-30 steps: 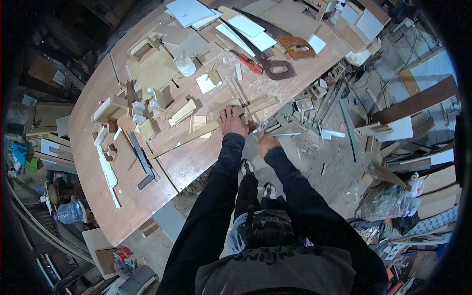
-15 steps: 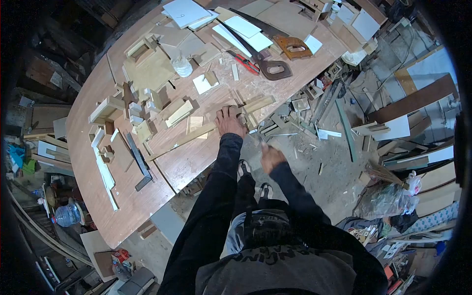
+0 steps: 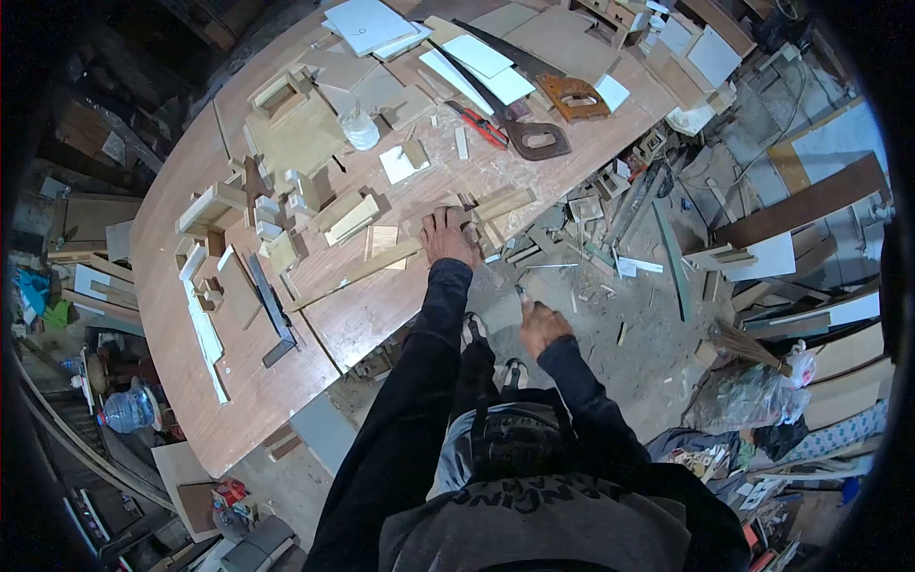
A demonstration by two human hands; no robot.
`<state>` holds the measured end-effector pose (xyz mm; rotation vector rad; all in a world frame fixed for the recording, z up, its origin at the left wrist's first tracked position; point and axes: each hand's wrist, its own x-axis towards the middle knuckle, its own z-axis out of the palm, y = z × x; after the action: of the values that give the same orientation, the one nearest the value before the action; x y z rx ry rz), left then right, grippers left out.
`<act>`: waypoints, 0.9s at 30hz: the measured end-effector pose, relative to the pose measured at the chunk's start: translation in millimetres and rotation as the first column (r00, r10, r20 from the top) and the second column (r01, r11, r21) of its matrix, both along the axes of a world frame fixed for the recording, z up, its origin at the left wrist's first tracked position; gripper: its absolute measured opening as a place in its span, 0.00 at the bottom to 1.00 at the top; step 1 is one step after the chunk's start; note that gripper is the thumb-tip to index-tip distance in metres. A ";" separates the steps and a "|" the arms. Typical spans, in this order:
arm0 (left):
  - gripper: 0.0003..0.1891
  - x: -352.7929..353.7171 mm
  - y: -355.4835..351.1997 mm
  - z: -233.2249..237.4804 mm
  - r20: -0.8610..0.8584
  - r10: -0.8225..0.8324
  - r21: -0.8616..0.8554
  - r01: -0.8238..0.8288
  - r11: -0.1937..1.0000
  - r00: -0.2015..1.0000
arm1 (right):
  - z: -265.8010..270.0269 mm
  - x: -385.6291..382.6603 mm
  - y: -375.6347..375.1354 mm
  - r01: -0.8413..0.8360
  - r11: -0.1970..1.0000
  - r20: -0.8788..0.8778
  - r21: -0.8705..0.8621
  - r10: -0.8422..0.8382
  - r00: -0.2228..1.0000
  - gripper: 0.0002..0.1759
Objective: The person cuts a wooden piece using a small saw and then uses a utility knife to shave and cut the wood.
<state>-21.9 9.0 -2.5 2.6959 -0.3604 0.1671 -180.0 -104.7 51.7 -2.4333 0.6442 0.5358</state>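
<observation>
Right hand [image 3: 541, 326], off the table and over the floor, is fisted on a thin object [image 3: 519, 292]; I cannot tell what it is. Well apart, at its 11 o'clock, the left hand [image 3: 448, 238] lies flat, palm down, on the strip [image 3: 357, 272] near the table [image 3: 381, 319] edge. The strip looks light, stiff and probably splintery, best pinned close to its overhanging end. Saws [image 3: 538, 141] lie beyond, at 1 o'clock.
</observation>
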 end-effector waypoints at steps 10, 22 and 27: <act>0.24 -1.4 -0.2 -1.1 0.027 -0.004 -0.049 0.006 0.999 1.000 | -42.6 2.5 -4.5 -0.207 0.977 0.022 -0.048 0.208 0.978 0.22; 0.22 1.6 -2.0 -3.6 0.007 0.027 -0.044 -0.027 0.999 1.000 | -22.0 11.5 -9.5 -0.239 0.969 -0.036 0.058 0.241 0.970 0.22; 0.22 1.4 -0.9 -1.5 0.045 0.012 -0.015 -0.012 1.000 0.999 | -55.8 81.2 -5.6 -0.410 0.910 0.151 -0.061 0.415 0.897 0.23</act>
<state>-20.4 8.1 -4.0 2.6841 -0.3554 0.2333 -98.8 -110.3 -4.1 -2.6169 0.0606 0.4867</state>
